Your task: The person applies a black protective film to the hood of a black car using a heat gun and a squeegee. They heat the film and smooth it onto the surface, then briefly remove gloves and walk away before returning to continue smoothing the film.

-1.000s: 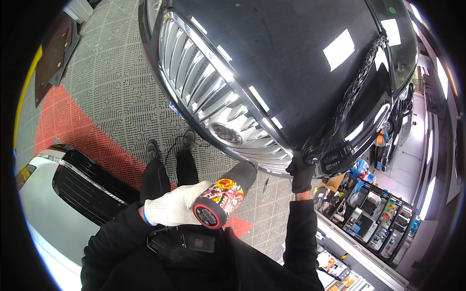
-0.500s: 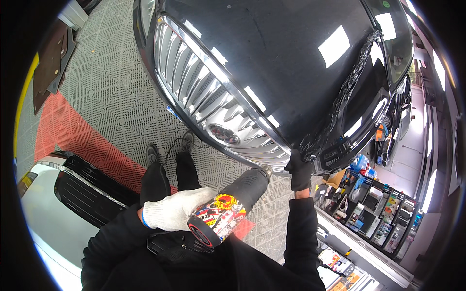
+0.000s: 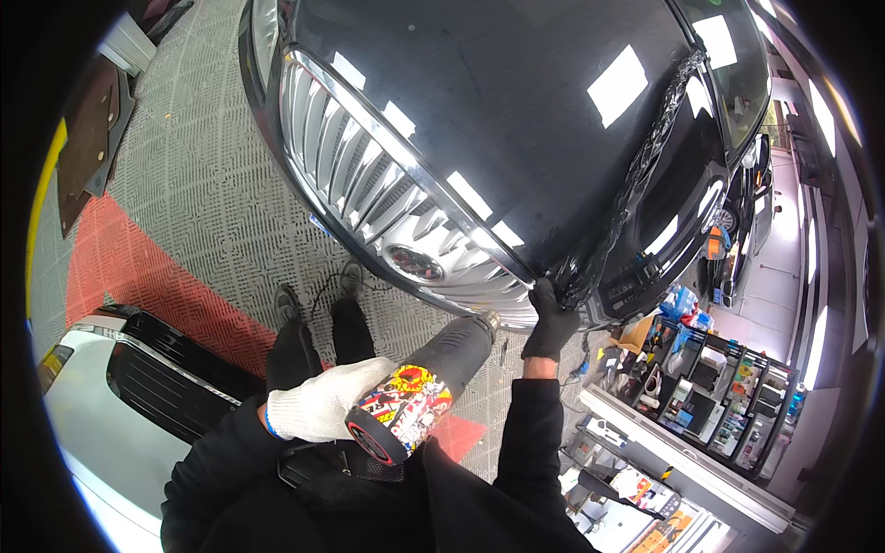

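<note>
My left hand [image 3: 324, 402] wears a white knit glove and is closed round the handle of a black heat gun [image 3: 426, 387] covered in colourful stickers. The heat gun's metal nozzle points up and right, toward the lower end of the chrome grille [image 3: 369, 184]. My right hand [image 3: 551, 323], in a black glove, is at the front corner of the black car hood [image 3: 489, 111]. Its fingers are closed at the lower end of a crumpled strip of glossy black film [image 3: 636, 180], which runs up along the hood's side. The fingertips are partly lost against the dark film.
A white car part with black louvres [image 3: 166, 378] stands at the lower left. At the right is a black shelf rack [image 3: 710, 396] full of bottles and boxes, beside a workbench [image 3: 636, 498]. A dark cable [image 3: 323, 290] lies near my feet on the grey and red tile floor.
The view has shifted slightly, so the car sits a little further left. My right hand and the heat gun have moved slightly left in the picture; both hands keep their hold.
</note>
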`<state>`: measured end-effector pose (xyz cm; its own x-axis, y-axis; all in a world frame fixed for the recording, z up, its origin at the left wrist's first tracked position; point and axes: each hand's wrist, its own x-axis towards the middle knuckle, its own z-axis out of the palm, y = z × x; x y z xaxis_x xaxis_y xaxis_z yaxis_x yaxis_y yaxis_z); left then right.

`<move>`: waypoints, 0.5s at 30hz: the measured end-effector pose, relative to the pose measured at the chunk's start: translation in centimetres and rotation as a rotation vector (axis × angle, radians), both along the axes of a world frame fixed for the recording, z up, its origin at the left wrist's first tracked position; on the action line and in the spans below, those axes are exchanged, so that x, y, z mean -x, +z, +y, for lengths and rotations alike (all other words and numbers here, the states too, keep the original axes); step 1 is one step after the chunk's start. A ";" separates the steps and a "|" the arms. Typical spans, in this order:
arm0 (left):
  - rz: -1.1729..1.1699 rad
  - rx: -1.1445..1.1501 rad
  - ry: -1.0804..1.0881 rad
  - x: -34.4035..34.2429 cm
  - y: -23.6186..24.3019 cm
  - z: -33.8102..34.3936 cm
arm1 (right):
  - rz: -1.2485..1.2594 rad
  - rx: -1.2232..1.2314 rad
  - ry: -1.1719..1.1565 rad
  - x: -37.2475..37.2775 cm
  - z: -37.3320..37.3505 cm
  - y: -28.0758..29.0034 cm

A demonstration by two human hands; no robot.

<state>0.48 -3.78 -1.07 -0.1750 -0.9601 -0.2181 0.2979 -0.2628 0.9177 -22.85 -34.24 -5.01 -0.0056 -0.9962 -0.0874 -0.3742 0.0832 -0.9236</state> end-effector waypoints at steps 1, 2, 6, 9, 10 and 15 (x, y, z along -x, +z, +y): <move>-0.003 0.089 0.050 0.1 -0.1 0.0 | -0.010 0.013 -0.030 -0.5 0.2 -0.4; -0.074 0.113 0.038 -0.1 0.0 0.2 | -0.019 0.026 -0.062 -1.0 0.2 -0.7; -0.180 0.169 0.028 0.1 -0.5 1.0 | -0.004 0.087 -0.084 -1.4 0.1 -0.9; -0.014 0.034 0.016 1.0 -1.6 1.0 | -0.030 0.041 -0.097 -1.2 0.1 -0.7; 0.070 0.078 0.078 1.3 -2.0 1.0 | -0.012 0.019 -0.103 -1.2 0.1 -0.6; 0.050 0.003 0.040 1.6 -2.1 1.4 | 0.020 0.134 -0.125 -1.8 0.0 -0.7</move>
